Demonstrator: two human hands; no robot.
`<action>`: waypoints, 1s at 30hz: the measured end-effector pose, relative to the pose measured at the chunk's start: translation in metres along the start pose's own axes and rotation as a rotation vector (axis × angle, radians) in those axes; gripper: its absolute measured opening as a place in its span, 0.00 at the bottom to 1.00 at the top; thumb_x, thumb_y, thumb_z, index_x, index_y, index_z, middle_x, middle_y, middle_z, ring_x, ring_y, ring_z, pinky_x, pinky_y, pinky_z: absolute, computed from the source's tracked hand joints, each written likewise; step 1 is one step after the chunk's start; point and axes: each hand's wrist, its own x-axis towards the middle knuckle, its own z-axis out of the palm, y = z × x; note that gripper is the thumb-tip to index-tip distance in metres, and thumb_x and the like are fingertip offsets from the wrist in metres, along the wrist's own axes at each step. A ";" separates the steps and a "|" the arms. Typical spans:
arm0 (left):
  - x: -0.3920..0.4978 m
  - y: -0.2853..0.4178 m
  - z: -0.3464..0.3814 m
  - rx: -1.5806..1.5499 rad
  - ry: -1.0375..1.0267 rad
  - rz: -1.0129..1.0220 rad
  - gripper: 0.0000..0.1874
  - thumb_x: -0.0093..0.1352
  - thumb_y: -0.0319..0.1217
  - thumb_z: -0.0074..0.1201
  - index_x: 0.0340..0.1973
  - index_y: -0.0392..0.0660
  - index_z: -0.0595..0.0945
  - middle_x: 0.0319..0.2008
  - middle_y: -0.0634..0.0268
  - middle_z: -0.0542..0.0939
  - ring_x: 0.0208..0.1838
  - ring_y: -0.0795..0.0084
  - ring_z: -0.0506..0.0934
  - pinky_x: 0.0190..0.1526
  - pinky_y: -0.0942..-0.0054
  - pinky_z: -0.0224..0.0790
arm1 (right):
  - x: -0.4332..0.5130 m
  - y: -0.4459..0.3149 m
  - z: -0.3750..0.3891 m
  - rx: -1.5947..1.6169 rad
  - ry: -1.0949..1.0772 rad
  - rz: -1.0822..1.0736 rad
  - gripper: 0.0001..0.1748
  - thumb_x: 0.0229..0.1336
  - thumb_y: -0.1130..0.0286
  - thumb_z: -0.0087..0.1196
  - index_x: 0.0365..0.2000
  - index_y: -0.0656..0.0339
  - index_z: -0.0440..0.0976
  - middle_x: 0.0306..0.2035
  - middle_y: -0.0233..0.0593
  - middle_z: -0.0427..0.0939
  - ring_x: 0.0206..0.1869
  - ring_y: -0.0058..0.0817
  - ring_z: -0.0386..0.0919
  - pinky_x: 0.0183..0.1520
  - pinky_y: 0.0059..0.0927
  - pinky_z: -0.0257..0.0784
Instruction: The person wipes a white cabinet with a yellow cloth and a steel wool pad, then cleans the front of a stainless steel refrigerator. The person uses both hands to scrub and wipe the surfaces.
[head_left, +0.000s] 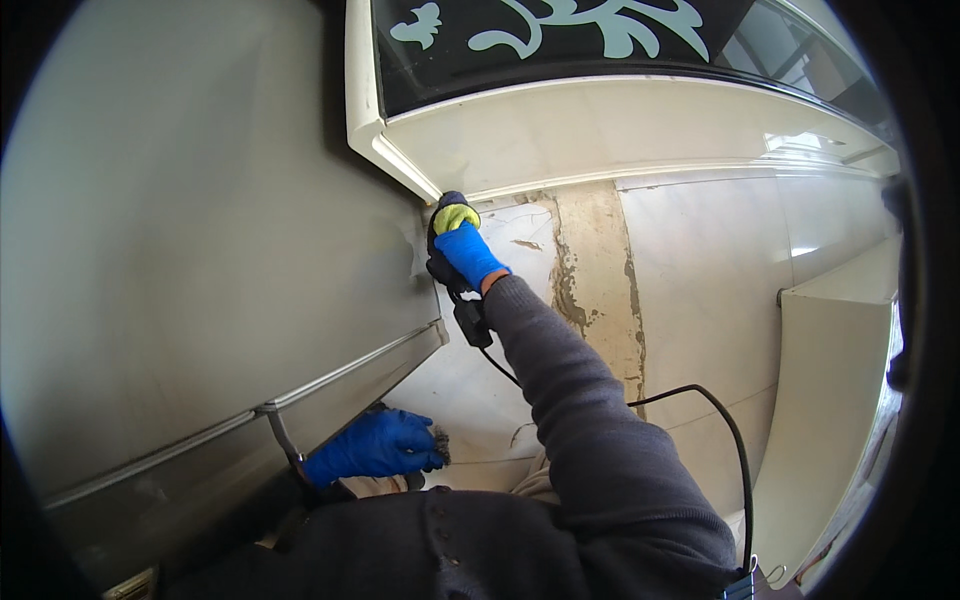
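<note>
My right hand (471, 253), in a blue glove, reaches forward to the corner between the cream unit and the metal panel. It is closed on a yellow-green cloth (456, 217); a dark object lies against the cloth and beside the hand, its kind unclear. Just below the wrist is a small black box (472, 322) with a black cable (731, 424) that runs under my sleeve and out to the right. My left hand (382, 446), also gloved in blue, is low at the left, near my body, with a grey scouring pad of wire-like mesh (442, 444) at its fingertips.
A large grey metal panel (210, 225) fills the left. Ahead stands a cream unit (600, 135) with a black patterned glass top. The pale tiled floor (705, 285) has a broken, bare strip (596, 255) down its middle. A cream box-like piece (825, 390) stands at the right.
</note>
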 end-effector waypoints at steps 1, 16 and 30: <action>0.003 0.001 0.000 -0.007 0.022 0.040 0.11 0.67 0.32 0.51 0.44 0.50 0.83 0.46 0.63 0.80 0.55 0.61 0.75 0.54 0.67 0.68 | -0.003 0.001 -0.004 0.084 0.064 -0.033 0.18 0.52 0.67 0.50 0.44 0.63 0.73 0.47 0.50 0.77 0.50 0.44 0.75 0.51 0.40 0.70; 0.020 0.005 -0.004 0.090 0.025 0.021 0.10 0.66 0.35 0.54 0.41 0.50 0.84 0.44 0.60 0.80 0.49 0.58 0.77 0.49 0.67 0.70 | -0.034 -0.056 -0.069 0.039 0.269 -0.172 0.13 0.51 0.65 0.51 0.36 0.60 0.77 0.36 0.53 0.79 0.40 0.49 0.79 0.44 0.43 0.74; 0.011 -0.009 -0.001 0.287 0.096 0.319 0.11 0.63 0.31 0.54 0.41 0.48 0.83 0.43 0.65 0.80 0.48 0.61 0.77 0.59 0.57 0.66 | -0.049 0.020 -0.099 -0.870 -0.233 -0.260 0.14 0.45 0.62 0.54 0.28 0.63 0.77 0.28 0.50 0.80 0.33 0.48 0.79 0.38 0.41 0.74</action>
